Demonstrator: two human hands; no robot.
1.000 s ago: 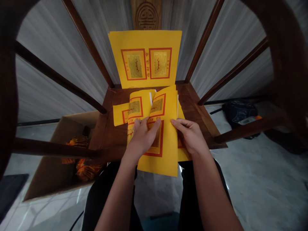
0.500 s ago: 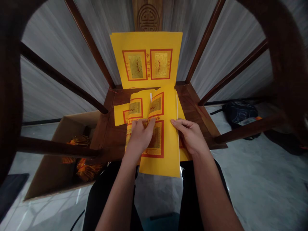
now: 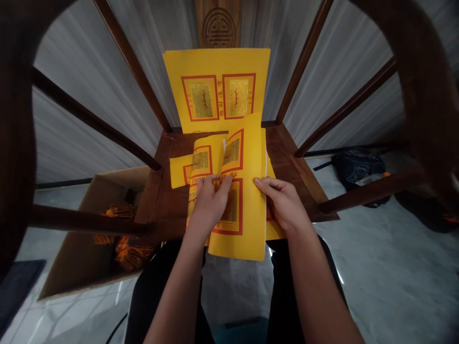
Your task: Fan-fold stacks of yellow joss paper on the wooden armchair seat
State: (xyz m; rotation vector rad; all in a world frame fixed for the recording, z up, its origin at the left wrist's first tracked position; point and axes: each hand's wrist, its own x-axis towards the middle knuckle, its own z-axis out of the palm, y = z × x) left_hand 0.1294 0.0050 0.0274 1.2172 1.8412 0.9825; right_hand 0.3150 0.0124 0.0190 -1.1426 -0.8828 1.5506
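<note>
1. Raised since the earlier frame: top corner of the folded yellow joss-paper sheet [image 3: 238,243], now overlapping the upright joss-paper sheet [image 3: 215,62].
2. Left hand [image 3: 210,205]: fingers together, curled over the folded sheet's inner leaves. Right hand [image 3: 281,200]: fingers slightly spread at its right edge. Any pinch is hidden.
3. Surface: dark wooden chair seat [image 3: 290,162], bearing both sheets and a smaller yellow sheet [image 3: 177,172].
4. Room: grey stone floor [image 3: 376,258], black bag [image 3: 358,167], cardboard box [image 3: 71,258] holding red-and-gold tasselled bundles [image 3: 131,255].
5. Hard to make out: bundles, partly behind a chair rail; paper beneath the hands.
</note>
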